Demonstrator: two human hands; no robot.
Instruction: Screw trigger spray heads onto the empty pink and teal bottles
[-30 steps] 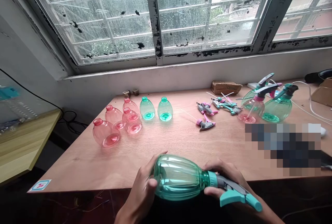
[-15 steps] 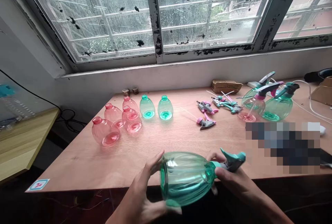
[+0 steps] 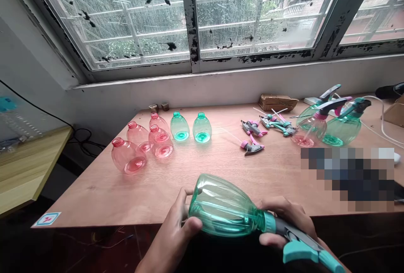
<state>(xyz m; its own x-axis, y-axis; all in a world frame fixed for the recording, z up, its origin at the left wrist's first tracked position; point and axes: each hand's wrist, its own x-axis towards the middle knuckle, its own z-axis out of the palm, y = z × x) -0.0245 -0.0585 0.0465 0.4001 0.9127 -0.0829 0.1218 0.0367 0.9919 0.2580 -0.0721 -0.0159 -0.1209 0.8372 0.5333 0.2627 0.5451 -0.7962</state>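
A clear green bottle [image 3: 221, 210] lies on its side in the air at the table's front edge, its neck to the right and slightly lower. My left hand [image 3: 173, 231] grips the bottle's base end, thumb in front. At the neck, my right hand [image 3: 292, 214] is closed around the collar of a grey and teal spray head [image 3: 303, 241], which sits on the bottle's mouth. Its teal trigger hangs down toward me. Whether the collar is fully tight, I cannot tell.
Several pink bottles [image 3: 129, 157] and two open green bottles [image 3: 202, 129] stand at the back left. Loose spray heads [image 3: 252, 146] lie right of centre. Three bottles with spray heads [image 3: 342, 132] stand at the right, near a brown block [image 3: 277, 102] and a blurred-out patch.
The spray head has turned, its trigger swinging from the top to the underside. The bottle now tips neck-down to the right, and my right hand has shifted its hold over the collar.
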